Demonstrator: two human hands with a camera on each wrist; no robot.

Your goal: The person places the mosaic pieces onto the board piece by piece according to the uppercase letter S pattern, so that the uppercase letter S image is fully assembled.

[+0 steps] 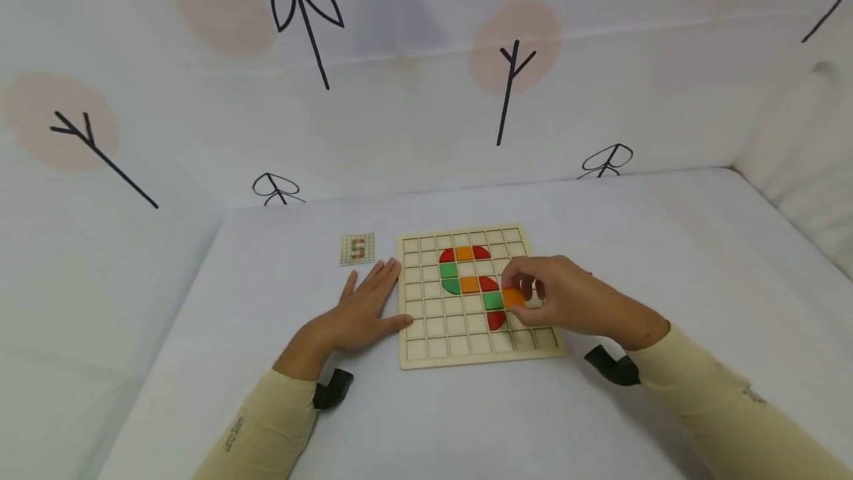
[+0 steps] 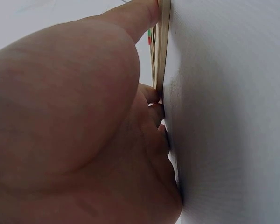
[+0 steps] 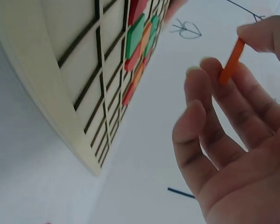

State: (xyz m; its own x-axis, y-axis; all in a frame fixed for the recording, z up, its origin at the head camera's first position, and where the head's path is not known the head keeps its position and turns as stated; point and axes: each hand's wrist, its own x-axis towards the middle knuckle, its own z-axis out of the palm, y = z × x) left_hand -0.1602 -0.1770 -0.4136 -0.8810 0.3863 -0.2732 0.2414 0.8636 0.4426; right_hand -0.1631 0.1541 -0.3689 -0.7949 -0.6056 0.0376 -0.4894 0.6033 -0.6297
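Note:
My right hand pinches an orange square tile between thumb and fingers, over the right part of a wooden grid board. In the right wrist view the tile is edge-on, held above the board. On the board, red, orange and green tiles form an S-like shape, with a green square and a red rounded piece at its lower right. My left hand lies with fingers extended at the board's left side, its thumb touching the frame. The left wrist view shows mostly my palm.
A small card with a coloured S on a grid lies left of the board. White cloth covers the table, and a printed cloth hangs behind it. A bit of red shows behind my right hand.

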